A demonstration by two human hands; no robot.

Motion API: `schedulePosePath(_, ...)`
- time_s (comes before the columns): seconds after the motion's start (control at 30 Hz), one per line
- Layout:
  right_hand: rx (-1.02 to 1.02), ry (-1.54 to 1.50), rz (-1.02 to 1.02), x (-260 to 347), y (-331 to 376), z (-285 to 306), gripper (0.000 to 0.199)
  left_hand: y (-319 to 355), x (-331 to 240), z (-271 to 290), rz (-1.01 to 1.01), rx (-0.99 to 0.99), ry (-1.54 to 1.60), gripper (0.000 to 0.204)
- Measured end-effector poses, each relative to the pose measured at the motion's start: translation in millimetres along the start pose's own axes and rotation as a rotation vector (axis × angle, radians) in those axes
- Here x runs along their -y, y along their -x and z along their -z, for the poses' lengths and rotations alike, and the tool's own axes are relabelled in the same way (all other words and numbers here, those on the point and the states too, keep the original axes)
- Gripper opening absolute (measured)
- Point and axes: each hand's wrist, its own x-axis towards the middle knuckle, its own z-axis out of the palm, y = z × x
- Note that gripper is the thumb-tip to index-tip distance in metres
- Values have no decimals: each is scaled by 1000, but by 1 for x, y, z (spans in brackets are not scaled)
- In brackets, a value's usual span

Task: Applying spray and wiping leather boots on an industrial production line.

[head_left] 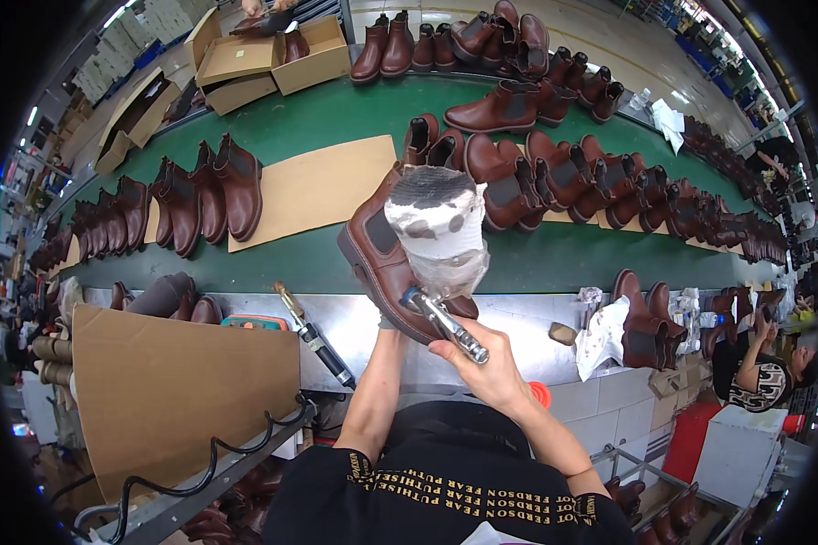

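A brown Chelsea boot (371,238) is held tilted over the bench edge. My left hand (388,325) supports it from beneath and behind; the boot hides most of its fingers. My right hand (489,365) is closed round a silver metal hand tool (456,329) with a blue end, which lies against or just above the boot's lower front. A spotted white cloth bundle (436,227), dark on top and wrapped in clear plastic, covers part of the boot. I cannot tell what is inside it.
More brown boots (236,186) stand in rows along the green conveyor (309,272) on cardboard sheets (314,186). A black-and-metal tool (323,350) lies on the steel ledge left of me. A cardboard panel (173,391) and coiled black cable (214,459) are nearer. Another person (759,368) sits far right.
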Motion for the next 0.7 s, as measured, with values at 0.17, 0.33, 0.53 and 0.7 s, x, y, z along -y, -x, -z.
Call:
schedulePosePath(0.17,-97,-226,-23,-8,3,3,32,21,1,20,18,-25,91,31)
schedulePosePath(0.33,-246,-323,25,-33,6,18,30,48,9,35,50,-29,196,31)
schedulePosePath(0.53,-35,-61,25,12,-4,31,34,50,14,40,44,-28,194,30)
schedulePosePath(0.7,-50,75,0,1,7,28,40,49,15,41,51,-27,204,30)
